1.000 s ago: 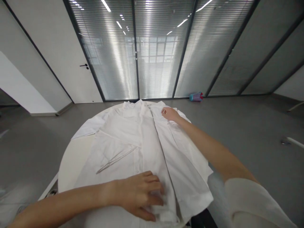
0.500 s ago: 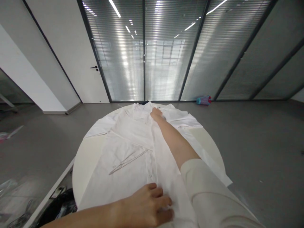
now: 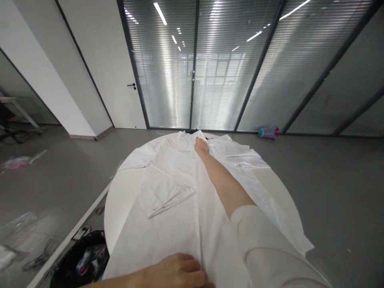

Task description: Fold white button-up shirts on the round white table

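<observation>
Near edge: the left hand point(image 3: 177, 272) is laid on the hem of a white shirt point(image 3: 180, 200), just left of the button placket. Its fingers point(image 3: 192, 266) are seen bent and pressed against the cloth; whether cloth is pinched in the grip cannot be told, as the palm side is hidden and the hand is cut by the frame edge.

The shirt is spread front-up along a round white bench point(image 3: 120, 200), hem near, collar far. A creased triangular fold is seen on the left front panel. The right side of the shirt is draped over the bench rim, near right.

To the lower left, on the floor beside the bench, a black bag point(image 3: 81, 264) is seen open, with mixed items inside that are too blurred to name. Clear plastic wrapping point(image 3: 18, 224) is lying on the floor further left.

The right arm, in a pale sleeve pushed up to the forearm, is stretched along the shirt's centre line. The right hand point(image 3: 201, 146) is set at the collar point(image 3: 187, 140), at the far end of the bench, touching the cloth. Its grip is too small and turned away to judge; open or closed cannot be told.

Beyond the bench: a blue and pink cylinder point(image 3: 268, 132) is lying on the grey floor by the glass wall with blinds. A white door with a black handle point(image 3: 131, 85) is seen far left.
</observation>
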The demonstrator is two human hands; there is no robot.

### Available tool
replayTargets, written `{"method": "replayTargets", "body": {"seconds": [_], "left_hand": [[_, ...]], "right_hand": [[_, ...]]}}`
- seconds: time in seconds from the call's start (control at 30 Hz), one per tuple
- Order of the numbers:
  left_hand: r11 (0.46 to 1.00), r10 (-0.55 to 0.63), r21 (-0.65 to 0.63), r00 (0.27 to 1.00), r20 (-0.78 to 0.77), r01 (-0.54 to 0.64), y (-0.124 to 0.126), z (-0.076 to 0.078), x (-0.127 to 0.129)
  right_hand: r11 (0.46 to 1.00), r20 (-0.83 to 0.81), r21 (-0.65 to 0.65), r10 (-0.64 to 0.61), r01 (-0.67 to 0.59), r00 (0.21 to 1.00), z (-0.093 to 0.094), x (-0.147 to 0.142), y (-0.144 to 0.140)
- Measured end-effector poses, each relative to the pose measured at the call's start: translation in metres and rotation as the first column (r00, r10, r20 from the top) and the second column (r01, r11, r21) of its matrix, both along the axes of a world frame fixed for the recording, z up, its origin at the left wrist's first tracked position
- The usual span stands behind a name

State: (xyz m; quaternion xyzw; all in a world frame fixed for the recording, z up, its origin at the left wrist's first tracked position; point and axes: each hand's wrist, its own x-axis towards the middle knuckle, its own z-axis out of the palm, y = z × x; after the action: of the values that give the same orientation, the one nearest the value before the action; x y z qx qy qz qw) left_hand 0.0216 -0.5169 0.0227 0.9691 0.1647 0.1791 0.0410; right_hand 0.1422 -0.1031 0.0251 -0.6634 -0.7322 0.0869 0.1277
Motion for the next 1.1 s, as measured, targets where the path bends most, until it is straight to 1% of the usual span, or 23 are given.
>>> {"method": "replayTargets", "body": {"seconds": [0.1, 0.23, 0.3, 0.4, 0.47, 0.53, 0.6, 0.67, 0.77, 0.8, 0.83, 0.87, 0.9, 0.93, 0.97, 1.0, 1.03, 1.07, 1.1], "left_hand": [[1.000, 0.000, 0.000, 1.000, 0.006, 0.000, 0.000, -0.004, -0.004], [1.000, -0.016, 0.007, 1.000, -0.017, 0.016, -0.002, -0.011, -0.009], [0.999, -0.031, 0.028, 0.999, -0.027, 0.032, 0.001, -0.009, -0.009], [0.999, -0.036, 0.025, 0.999, -0.024, 0.037, 0.020, 0.004, 0.000], [1.000, 0.003, 0.003, 1.000, -0.014, -0.003, 0.041, 0.014, 0.013], [1.000, 0.014, 0.014, 1.000, -0.001, -0.014, 0.062, 0.017, 0.031], [0.997, -0.051, 0.051, 0.999, -0.008, 0.052, 0.076, 0.009, 0.048], [0.987, -0.148, 0.059, 0.988, -0.033, 0.150, 0.078, -0.009, 0.062], [0.971, -0.237, 0.024, 0.970, -0.059, 0.238, 0.066, -0.037, 0.072], [0.967, -0.252, 0.013, 0.966, -0.063, 0.253, 0.060, -0.043, 0.072], [0.967, -0.256, -0.001, 0.964, -0.070, 0.256, 0.055, -0.045, 0.070], [0.968, -0.252, -0.026, 0.965, -0.075, 0.251, 0.050, -0.043, 0.067], [0.967, -0.252, -0.066, 0.965, -0.077, 0.247, 0.046, -0.037, 0.060], [0.958, -0.265, -0.129, 0.962, -0.066, 0.255, 0.044, -0.027, 0.052], [0.938, -0.288, -0.211, 0.957, -0.030, 0.275, 0.044, -0.015, 0.042], [0.905, -0.299, -0.311, 0.954, 0.026, 0.292, 0.047, -0.001, 0.030], [0.859, -0.284, -0.418, 0.954, 0.095, 0.297, 0.052, 0.014, 0.015], [0.814, -0.220, -0.509, 0.960, 0.173, 0.278, 0.060, 0.028, -0.001], [0.781, -0.066, -0.602, 0.979, 0.191, 0.169, 0.071, 0.040, -0.019]], "right_hand": [[0.999, -0.007, 0.021, -0.031, 0.031, 0.999, -0.001, -0.002, 0.003], [0.998, -0.027, -0.023, -0.054, 0.053, 0.998, -0.005, -0.003, 0.003], [0.998, -0.035, -0.025, -0.055, 0.054, 0.998, -0.006, -0.001, 0.001], [0.999, -0.038, 0.039, -0.033, 0.034, 0.999, -0.004, 0.000, 0.000], [0.995, -0.033, 0.099, 0.004, -0.001, 0.999, -0.005, -0.001, 0.001], [0.992, -0.013, 0.114, 0.047, -0.045, 0.999, -0.010, -0.004, 0.002], [0.995, 0.013, 0.069, 0.070, -0.071, 0.997, -0.018, -0.010, 0.004], [0.998, 0.034, 0.002, 0.070, -0.070, 0.997, -0.026, -0.018, 0.006], [0.998, 0.045, -0.056, 0.044, -0.041, 0.998, -0.034, -0.025, 0.009], [0.997, 0.039, -0.064, 0.036, -0.033, 0.999, -0.034, -0.026, 0.009], [0.997, 0.025, -0.072, 0.032, -0.031, 0.999, -0.033, -0.025, 0.009], [0.996, 0.003, -0.083, 0.036, -0.035, 0.999, -0.031, -0.023, 0.007], [0.995, -0.024, -0.088, 0.041, -0.043, 0.999, -0.028, -0.020, 0.006], [0.997, -0.049, -0.069, 0.044, -0.047, 0.998, -0.025, -0.017, 0.003], [0.998, -0.064, -0.011, 0.055, -0.056, 0.996, -0.021, -0.014, -0.001], [0.994, -0.064, 0.074, 0.084, -0.079, 0.994, -0.017, -0.014, -0.006], [0.978, -0.050, 0.172, 0.131, -0.121, 0.990, -0.012, -0.015, -0.013], [0.948, -0.024, 0.258, 0.199, -0.187, 0.980, -0.008, -0.019, -0.021], [0.909, 0.010, 0.315, 0.286, -0.275, 0.958, -0.004, -0.026, -0.032]]}}
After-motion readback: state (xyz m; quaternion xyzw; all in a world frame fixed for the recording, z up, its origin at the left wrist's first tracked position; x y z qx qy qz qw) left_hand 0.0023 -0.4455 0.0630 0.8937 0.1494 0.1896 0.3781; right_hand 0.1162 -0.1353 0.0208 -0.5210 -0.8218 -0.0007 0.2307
